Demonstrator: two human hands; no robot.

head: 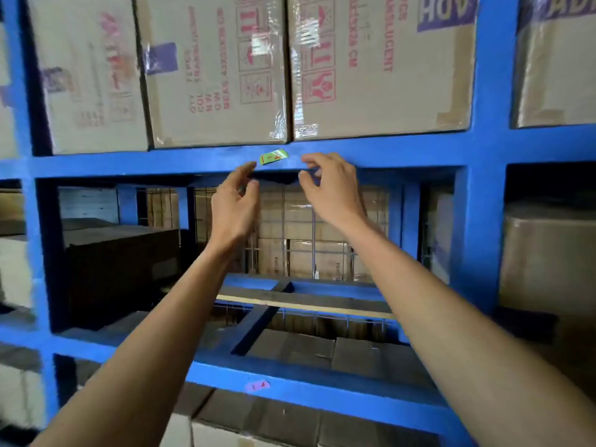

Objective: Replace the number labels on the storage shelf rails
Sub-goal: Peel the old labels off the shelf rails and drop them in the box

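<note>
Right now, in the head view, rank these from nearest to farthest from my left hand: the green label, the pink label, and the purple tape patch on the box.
1. green label: on the rail, just above the left hand fingertips.
2. purple tape patch: up left, on a box.
3. pink label: lower rail, far below.

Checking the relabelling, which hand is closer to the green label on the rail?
Left. The left hand has fingertips just at the green label's lower left corner; the right hand sits a little farther off to its right.
</note>
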